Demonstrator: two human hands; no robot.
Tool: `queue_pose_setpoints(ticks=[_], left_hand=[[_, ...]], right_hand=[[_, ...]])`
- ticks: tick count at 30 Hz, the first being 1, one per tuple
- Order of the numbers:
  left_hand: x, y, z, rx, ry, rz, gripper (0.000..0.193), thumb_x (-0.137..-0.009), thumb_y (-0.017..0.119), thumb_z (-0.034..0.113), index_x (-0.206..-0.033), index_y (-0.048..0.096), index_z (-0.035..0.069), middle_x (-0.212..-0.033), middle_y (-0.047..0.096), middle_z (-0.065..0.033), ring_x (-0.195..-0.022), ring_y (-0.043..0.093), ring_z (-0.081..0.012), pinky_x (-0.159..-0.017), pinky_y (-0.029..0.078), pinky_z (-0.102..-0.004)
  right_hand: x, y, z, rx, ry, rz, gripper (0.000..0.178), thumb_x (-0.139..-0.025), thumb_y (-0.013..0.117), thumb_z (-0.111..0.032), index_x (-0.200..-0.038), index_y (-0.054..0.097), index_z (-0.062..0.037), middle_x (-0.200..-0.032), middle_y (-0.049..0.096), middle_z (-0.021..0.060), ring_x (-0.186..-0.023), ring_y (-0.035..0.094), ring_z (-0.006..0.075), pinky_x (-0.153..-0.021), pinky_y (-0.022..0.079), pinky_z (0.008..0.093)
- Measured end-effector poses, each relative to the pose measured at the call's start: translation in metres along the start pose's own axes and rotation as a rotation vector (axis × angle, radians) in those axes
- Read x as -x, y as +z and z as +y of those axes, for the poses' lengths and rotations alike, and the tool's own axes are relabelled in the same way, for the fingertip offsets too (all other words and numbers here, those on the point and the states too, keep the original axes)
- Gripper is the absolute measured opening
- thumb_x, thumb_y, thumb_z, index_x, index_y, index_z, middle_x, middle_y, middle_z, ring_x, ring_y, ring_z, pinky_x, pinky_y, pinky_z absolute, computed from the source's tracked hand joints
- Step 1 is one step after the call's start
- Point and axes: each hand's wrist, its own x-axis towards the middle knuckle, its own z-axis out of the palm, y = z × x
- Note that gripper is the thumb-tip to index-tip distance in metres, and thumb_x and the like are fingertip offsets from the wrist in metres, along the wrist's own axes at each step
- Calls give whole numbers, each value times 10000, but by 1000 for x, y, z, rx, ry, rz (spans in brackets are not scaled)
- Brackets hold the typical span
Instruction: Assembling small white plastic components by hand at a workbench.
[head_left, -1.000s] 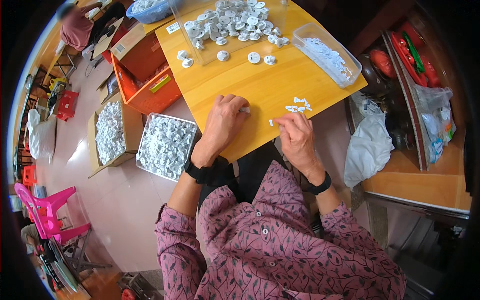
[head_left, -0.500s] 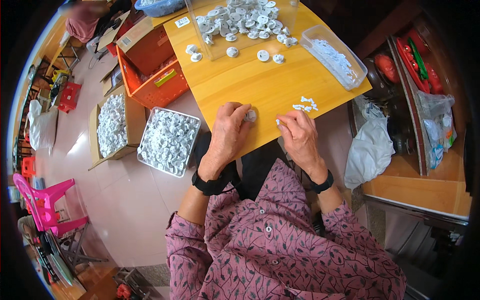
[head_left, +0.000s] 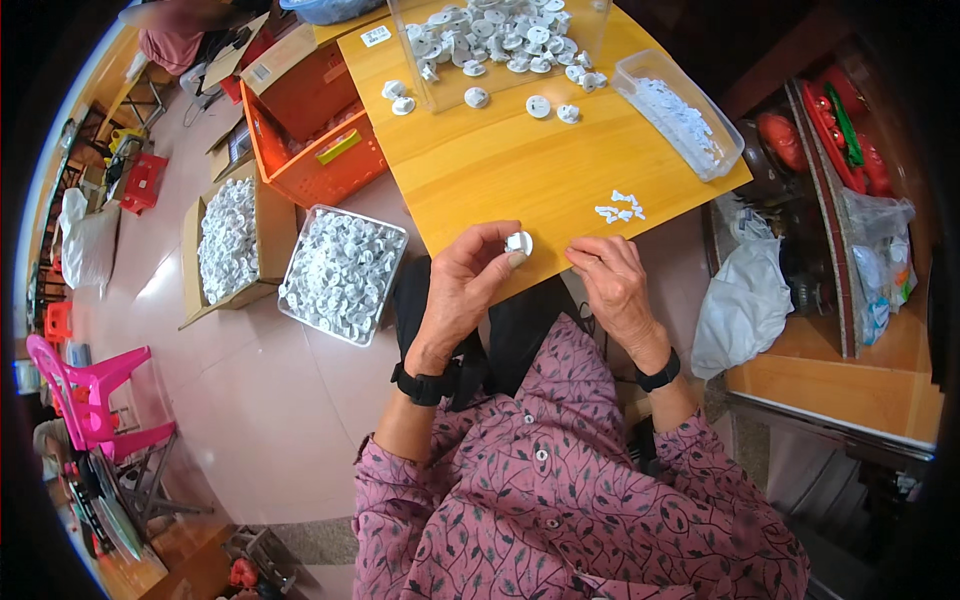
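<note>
Between the thumb and fingers of my left hand (head_left: 468, 275) is a white round plastic part (head_left: 519, 243), held just over the table's near edge with its disc tilted up. My right hand (head_left: 613, 275) is closed in a pinch a short way to the right of it. Whatever sits in that pinch is too small or hidden to make out. Beyond my right hand, several small white plastic pieces (head_left: 621, 207) lie loose on the yellow wooden table (head_left: 480, 165). More small pieces fill a clear oblong tub (head_left: 735, 160) at the table's right edge.
A clear bin (head_left: 425, 85) heaped with white round parts stands at the back, with several loose ones (head_left: 476, 97) before it. Left on the floor are a full clear tub (head_left: 400, 250), a cardboard box (head_left: 275, 240) and an orange crate (head_left: 330, 160). Shelving (head_left: 830, 230) stands right.
My left hand has turned and brought the round part into plain sight. My right hand's small white piece no longer shows. The whole view has shifted slightly.
</note>
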Motion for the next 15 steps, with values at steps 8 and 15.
queue_pose_setpoints(ticks=[8, 15], left_hand=[[24, 11, 1, 453, -126, -18, 296, -897, 652, -9, -1190, 616, -22, -1140, 653, -96, -1003, 657, -179, -890, 555, -327], [34, 18, -5, 435, -17, 51, 321, -881, 661, -28, -1199, 619, -26, -1182, 630, -97, -1018, 634, -165, -870, 559, -315]], right_hand=[[-1, 0, -23, -504, 391, 92, 77, -911, 607, -20, -984, 612, 6, -946, 650, 89, -805, 649, 202, -724, 527, 309], [-9, 7, -47, -773, 591, 96, 106, -953, 581, -55, -1007, 643, 11, -897, 627, 59, -720, 646, 124, -664, 527, 237]])
